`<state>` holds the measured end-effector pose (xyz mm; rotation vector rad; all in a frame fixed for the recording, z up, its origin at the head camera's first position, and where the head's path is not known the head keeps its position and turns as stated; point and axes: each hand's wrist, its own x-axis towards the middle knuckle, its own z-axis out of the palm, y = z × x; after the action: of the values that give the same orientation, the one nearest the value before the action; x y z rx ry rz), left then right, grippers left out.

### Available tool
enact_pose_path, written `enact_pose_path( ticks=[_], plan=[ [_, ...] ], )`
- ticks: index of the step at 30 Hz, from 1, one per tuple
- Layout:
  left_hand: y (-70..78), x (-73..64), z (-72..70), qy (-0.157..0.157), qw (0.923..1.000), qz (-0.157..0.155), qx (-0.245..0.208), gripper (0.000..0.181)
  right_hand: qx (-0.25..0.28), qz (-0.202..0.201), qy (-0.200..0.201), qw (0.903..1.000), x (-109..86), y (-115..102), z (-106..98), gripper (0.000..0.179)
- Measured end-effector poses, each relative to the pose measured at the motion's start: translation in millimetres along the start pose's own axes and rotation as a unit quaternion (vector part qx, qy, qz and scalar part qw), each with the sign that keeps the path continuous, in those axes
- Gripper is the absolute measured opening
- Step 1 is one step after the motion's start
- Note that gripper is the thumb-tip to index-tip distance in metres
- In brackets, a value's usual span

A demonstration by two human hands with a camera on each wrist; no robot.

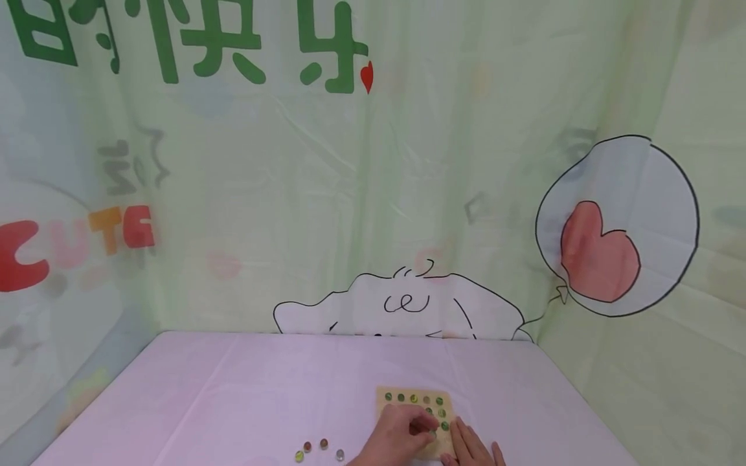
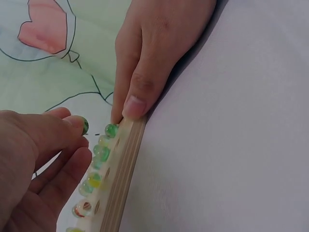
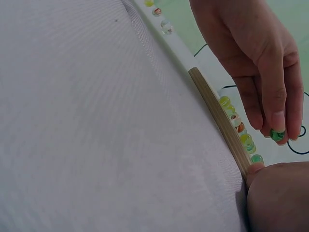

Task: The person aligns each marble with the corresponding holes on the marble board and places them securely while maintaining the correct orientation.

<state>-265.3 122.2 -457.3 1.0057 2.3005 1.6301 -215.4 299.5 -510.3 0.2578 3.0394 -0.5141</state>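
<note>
A green marble (image 3: 276,135) is pinched between the thumb and fingertips of my left hand (image 1: 399,432), just above a square wooden board (image 1: 381,392). The marble also shows at the fingertips in the left wrist view. Rows of green, yellow, clear and reddish marbles (image 2: 101,152) sit on the board, and some bare hollows (image 2: 107,173) show along its near side. At the board's right edge rests my right hand (image 1: 473,445), fingers straight, its thumb (image 2: 135,105) pressing the near corner. My left hand covers the board's middle in the head view.
Several loose marbles (image 1: 324,444) lie on the pale tablecloth (image 1: 233,395) left of the board. Behind the table hangs a printed curtain (image 1: 291,194), with another curtain side at the right.
</note>
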Motion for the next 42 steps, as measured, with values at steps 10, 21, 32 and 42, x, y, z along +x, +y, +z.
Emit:
enact_pose_path(
  ticks=[10,21,32,42],
  plan=[
    [4.6,4.0,11.3,-0.002,0.9999,-0.012,0.007,0.012,0.006,-0.015,0.012,0.9998,2.2,5,3,0.104],
    [1.5,9.7,21.5,0.017,0.995,0.028,0.094,0.012,-0.02,-0.015,0.032,0.9992,6.0,5,8,0.095],
    [3.5,13.9,27.2,0.025,0.9934,0.018,0.111,0.013,-0.017,0.008,0.011,0.9998,5.4,0,4,0.113],
    [3.5,16.4,32.1,0.038,0.9894,0.025,0.138,0.017,-0.009,0.021,-0.009,0.9997,6.2,-2,1,0.11]
  ],
)
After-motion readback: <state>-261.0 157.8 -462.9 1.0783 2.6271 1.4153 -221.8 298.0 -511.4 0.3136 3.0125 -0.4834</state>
